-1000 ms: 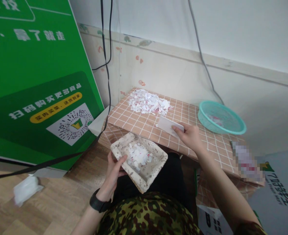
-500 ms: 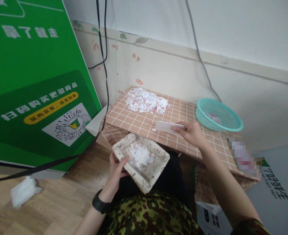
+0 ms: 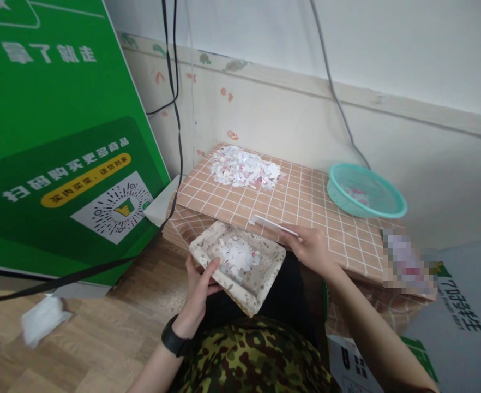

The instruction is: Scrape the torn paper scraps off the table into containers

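Note:
My left hand (image 3: 202,284) grips the near left side of a rectangular fabric-lined tray (image 3: 265,278) with a leaf pattern, thumb over its rim. Inside lie white paper scraps (image 3: 236,256), a few with red marks. The tray is tilted, just below the front edge of the table (image 3: 306,191). My right hand (image 3: 308,248) is closed on one end of a thin, stiff white card (image 3: 270,224). Its long edge is at the table's front edge, above the tray, with a small scrap by its left end. Farther back on the table is a heap of paper scraps (image 3: 244,168).
A turquoise plastic basket (image 3: 367,208) with some scraps stands at the table's right. The left side has a green printed panel (image 3: 60,109) and hanging black cables (image 3: 178,131). A white plastic bag (image 3: 44,319) lies on the floor; a grey box (image 3: 461,316) stands right.
My right hand has brought the card toward me and slightly left, from the tabletop to its front edge, turning it more edge-on. The tray has shifted slightly right.

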`<state>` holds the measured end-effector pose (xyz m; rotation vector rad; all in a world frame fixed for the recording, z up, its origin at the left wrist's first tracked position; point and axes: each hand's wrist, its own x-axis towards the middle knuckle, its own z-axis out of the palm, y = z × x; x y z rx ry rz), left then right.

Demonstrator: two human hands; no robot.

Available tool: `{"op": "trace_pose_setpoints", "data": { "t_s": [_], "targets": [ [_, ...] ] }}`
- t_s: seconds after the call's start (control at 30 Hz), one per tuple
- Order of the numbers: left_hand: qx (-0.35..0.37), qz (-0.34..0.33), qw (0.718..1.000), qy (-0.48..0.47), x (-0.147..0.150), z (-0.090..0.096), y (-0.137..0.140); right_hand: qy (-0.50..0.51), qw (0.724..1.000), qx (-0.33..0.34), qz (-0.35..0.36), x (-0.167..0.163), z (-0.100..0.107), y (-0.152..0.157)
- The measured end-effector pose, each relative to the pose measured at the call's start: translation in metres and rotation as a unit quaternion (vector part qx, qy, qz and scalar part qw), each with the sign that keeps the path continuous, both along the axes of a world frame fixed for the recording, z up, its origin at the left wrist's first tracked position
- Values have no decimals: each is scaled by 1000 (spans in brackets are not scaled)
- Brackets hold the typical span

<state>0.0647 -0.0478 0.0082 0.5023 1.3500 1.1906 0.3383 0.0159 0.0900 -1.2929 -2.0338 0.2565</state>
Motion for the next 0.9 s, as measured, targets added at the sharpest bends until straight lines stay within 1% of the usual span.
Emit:
{"op": "trace_pose_setpoints", "data": {
  "t_s": [0.07,0.17,0.3,0.33,0.4,0.47,0.57,0.63,0.7,0.77,0.9],
  "targets": [
    [-4,1,1000,3,1,2,0,-2,1000,3,15,-4,-2,-7],
    [-3,2,1000,5,1,4,0,-1,1000,-4,19,-7,-1,-13],
    [-4,-2,1000,-2,0,5,0,18,999,-43,21,-7,2,-13],
    [-2,-2,1000,-2,0,6,0,26,999,-44,20,-8,3,-13],
    [4,-3,1000,-4,-1,5,0,38,999,-21,21,-13,4,-14],
    [8,-3,1000,-5,-1,5,0,31,999,16,37,-24,3,-14],
    [5,-2,1000,-2,-1,4,1,-13,993,64,101,-47,-5,-12],
    [3,0,1000,1,-2,4,1,-48,983,104,141,-64,-13,-8],
    [1,0,1000,4,-2,5,1,-77,974,140,162,-77,-20,-1],
    [0,-3,1000,2,-3,6,1,-101,969,156,160,-84,-25,6],
    [4,-5,1000,0,-4,8,2,-140,971,147,129,-85,-27,16]
  ]
}}
